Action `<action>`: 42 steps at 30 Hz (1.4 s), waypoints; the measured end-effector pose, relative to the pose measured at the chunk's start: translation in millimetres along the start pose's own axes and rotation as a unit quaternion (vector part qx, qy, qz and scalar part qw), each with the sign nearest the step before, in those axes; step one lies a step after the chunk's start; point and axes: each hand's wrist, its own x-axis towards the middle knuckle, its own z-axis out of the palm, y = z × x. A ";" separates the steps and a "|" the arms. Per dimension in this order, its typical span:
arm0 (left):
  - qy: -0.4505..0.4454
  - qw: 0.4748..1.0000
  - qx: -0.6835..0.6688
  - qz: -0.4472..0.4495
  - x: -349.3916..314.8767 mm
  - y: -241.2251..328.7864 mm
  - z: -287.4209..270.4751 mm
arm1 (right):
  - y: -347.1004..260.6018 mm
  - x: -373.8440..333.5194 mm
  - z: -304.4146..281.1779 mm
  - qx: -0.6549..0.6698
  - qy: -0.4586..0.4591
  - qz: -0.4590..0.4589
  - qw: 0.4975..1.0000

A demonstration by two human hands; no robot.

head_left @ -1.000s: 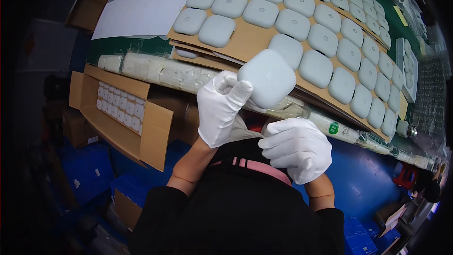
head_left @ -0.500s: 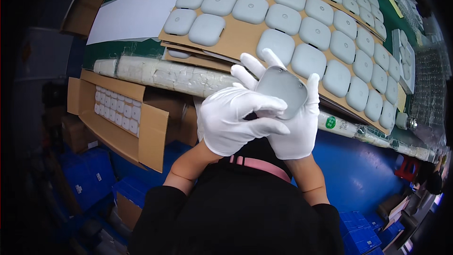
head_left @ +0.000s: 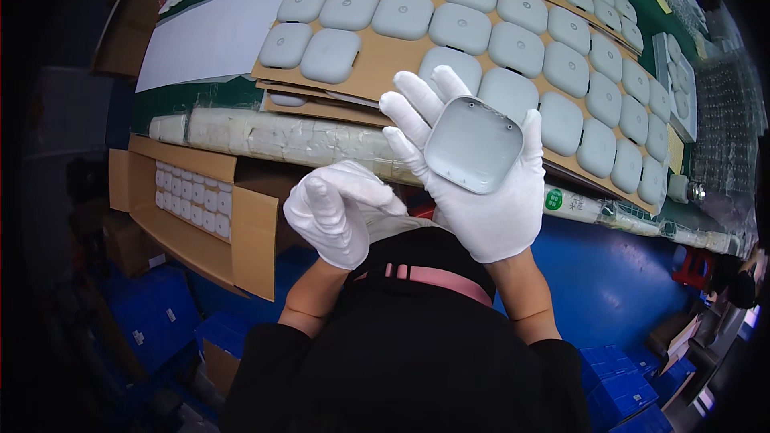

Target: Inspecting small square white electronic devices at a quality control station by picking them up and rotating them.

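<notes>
A light grey, rounded-square plastic shell rests on the upturned palm of my right hand. Its hollow inner side faces up, with small screw holes near two corners. The thumb stands beside it on the right, and the white-gloved fingers spread out past its left edge. My left hand, also gloved in white, hovers apart from the shell to the left. Its fingers are curled and pressed together, hiding anything between them. Beyond my hands, several similar grey shells lie in rows, outer side up, on a cardboard sheet.
An open carton at the left holds rows of small white pieces. Along the table's near edge runs a plastic-wrapped roll. A white sheet lies at the far left. Blue boxes stand on the floor at the lower right.
My left hand has drawn back from the shell toward the left and curled its fingers. The shell now lies fully in view on my right palm.
</notes>
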 end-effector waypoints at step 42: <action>0.193 0.932 0.071 -0.297 51.4 14.8 -108.7 | 54.9 123.9 12.2 -0.947 -0.139 -0.282 0.067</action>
